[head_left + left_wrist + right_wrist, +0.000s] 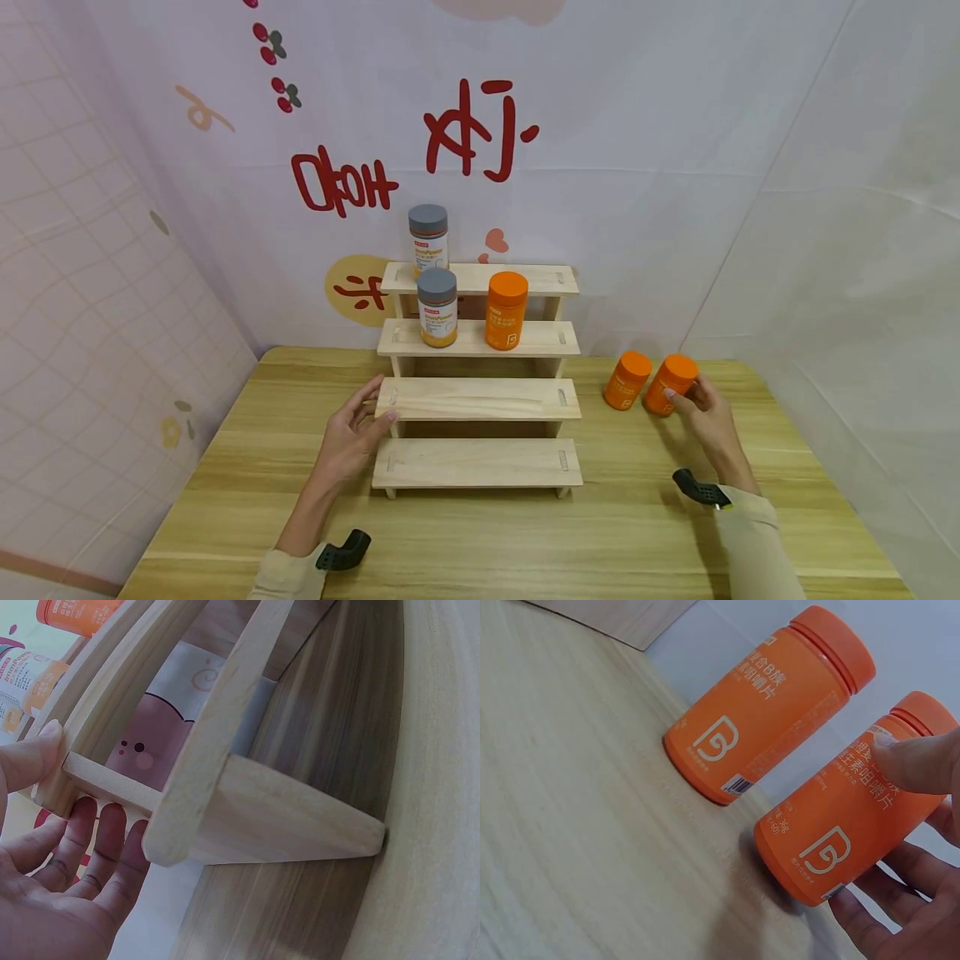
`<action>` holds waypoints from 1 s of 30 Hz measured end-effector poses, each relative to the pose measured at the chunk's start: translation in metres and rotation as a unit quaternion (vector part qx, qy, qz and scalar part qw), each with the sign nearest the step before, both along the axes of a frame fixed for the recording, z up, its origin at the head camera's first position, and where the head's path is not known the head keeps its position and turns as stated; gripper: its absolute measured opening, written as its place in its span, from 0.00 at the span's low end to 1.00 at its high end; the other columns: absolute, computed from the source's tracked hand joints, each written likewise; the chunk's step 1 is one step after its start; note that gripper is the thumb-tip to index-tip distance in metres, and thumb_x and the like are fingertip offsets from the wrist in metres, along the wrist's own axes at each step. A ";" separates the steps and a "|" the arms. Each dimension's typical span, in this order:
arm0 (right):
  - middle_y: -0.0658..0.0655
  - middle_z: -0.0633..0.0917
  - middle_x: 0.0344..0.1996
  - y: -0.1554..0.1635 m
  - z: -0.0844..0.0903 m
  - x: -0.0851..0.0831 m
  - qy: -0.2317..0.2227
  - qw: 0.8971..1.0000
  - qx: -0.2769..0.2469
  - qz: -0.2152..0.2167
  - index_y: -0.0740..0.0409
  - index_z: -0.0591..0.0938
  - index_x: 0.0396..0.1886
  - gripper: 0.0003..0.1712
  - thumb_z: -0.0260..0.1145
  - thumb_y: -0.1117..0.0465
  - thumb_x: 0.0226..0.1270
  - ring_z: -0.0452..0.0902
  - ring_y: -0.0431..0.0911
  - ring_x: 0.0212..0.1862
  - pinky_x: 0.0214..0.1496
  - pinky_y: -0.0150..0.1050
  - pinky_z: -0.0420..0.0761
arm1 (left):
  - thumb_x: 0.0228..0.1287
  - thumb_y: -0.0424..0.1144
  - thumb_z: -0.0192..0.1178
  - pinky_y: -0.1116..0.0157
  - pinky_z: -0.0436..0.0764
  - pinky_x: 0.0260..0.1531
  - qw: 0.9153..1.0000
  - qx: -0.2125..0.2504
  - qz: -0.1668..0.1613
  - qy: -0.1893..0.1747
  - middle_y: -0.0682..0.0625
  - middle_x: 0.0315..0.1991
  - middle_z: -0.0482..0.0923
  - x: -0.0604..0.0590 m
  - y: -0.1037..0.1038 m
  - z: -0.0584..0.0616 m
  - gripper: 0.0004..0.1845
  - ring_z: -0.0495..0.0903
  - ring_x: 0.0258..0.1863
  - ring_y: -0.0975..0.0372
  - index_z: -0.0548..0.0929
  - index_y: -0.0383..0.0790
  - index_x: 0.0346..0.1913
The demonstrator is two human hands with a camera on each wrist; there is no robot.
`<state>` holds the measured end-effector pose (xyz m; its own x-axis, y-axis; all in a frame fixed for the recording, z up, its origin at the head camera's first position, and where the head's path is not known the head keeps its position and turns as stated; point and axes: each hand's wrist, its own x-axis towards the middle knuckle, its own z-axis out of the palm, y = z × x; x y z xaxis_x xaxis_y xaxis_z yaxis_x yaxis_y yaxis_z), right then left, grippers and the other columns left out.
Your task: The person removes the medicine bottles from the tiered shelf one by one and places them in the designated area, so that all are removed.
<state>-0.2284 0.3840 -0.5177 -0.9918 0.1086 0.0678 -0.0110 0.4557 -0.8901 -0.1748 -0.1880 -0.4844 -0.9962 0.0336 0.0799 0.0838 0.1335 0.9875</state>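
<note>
Two orange bottles stand on the table [480,542] right of the stepped wooden rack [480,398]; the right hand [711,417] wraps thumb and fingers round the nearer orange bottle [670,384], the other bottle [627,380] just beside it. Smooth, rigid plastic, probably light: best gripped mid-body. The left hand [352,433] lies relaxed, fingertips touching the rack's edge.

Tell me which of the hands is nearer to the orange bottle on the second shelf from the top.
Left. The left hand rests at the rack's left edge, below the orange bottle on the shelf. The right hand is off to the right, gripping another orange bottle on the table.
</note>
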 end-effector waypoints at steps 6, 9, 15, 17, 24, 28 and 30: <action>0.69 0.69 0.74 0.000 -0.002 0.001 0.003 1.000 -0.004 0.018 0.49 0.56 0.84 0.42 0.61 0.46 0.78 0.67 0.25 0.60 0.54 0.17 0.70 | 0.72 0.38 0.66 0.74 0.81 0.46 1.000 0.007 -0.006 0.000 0.40 0.67 0.68 0.000 0.000 0.000 0.37 0.78 0.53 0.70 0.63 0.47 0.79; 0.70 0.68 0.74 0.000 -0.002 0.001 0.008 1.000 -0.005 0.025 0.48 0.56 0.84 0.41 0.61 0.47 0.79 0.67 0.25 0.60 0.54 0.16 0.70 | 0.72 0.38 0.65 0.74 0.82 0.46 1.000 0.009 -0.007 0.001 0.40 0.68 0.67 0.000 0.000 0.000 0.37 0.78 0.53 0.70 0.63 0.46 0.80; 0.69 0.70 0.73 0.003 -0.005 0.001 0.018 0.999 0.005 0.043 0.49 0.57 0.83 0.40 0.60 0.48 0.79 0.67 0.23 0.59 0.54 0.16 0.70 | 0.72 0.36 0.65 0.74 0.82 0.46 1.000 0.011 -0.006 0.001 0.40 0.67 0.67 -0.001 0.000 -0.001 0.37 0.78 0.53 0.70 0.63 0.47 0.79; 0.71 0.69 0.73 0.004 -0.006 0.001 0.017 0.999 0.009 0.046 0.48 0.56 0.84 0.40 0.60 0.47 0.79 0.67 0.22 0.60 0.54 0.16 0.70 | 0.72 0.37 0.65 0.74 0.82 0.46 1.000 0.011 -0.006 0.002 0.40 0.67 0.67 -0.001 0.000 -0.001 0.37 0.78 0.53 0.70 0.63 0.46 0.79; 0.69 0.67 0.75 0.006 0.000 0.004 -0.012 0.998 0.021 0.051 0.43 0.53 0.84 0.41 0.58 0.44 0.80 0.67 0.26 0.62 0.63 0.32 0.74 | 0.72 0.36 0.65 0.74 0.82 0.46 1.000 0.007 -0.007 0.006 0.39 0.67 0.67 0.000 0.000 -0.001 0.37 0.78 0.52 0.71 0.63 0.45 0.79; 0.62 0.71 0.73 0.004 0.005 0.004 -0.021 0.999 0.027 0.041 0.43 0.54 0.84 0.42 0.59 0.42 0.78 0.68 0.27 0.61 0.64 0.38 0.73 | 0.72 0.36 0.65 0.74 0.82 0.46 1.000 0.006 -0.007 0.004 0.39 0.67 0.67 0.000 0.000 0.000 0.37 0.78 0.52 0.71 0.63 0.45 0.79; 0.56 0.74 0.69 0.003 0.008 0.004 -0.010 0.999 0.024 0.035 0.45 0.56 0.83 0.42 0.61 0.43 0.78 0.68 0.25 0.59 0.60 0.29 0.73 | 0.72 0.36 0.65 0.74 0.82 0.46 1.000 0.006 -0.007 0.004 0.39 0.67 0.67 0.000 0.000 0.000 0.37 0.78 0.52 0.71 0.63 0.45 0.79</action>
<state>-0.2249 0.3869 -0.5096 -0.9981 0.0355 0.0508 -0.0264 0.4973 -0.8672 -0.1749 -0.1880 -0.4846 -0.9949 0.0466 0.0891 0.0941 0.1195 0.9884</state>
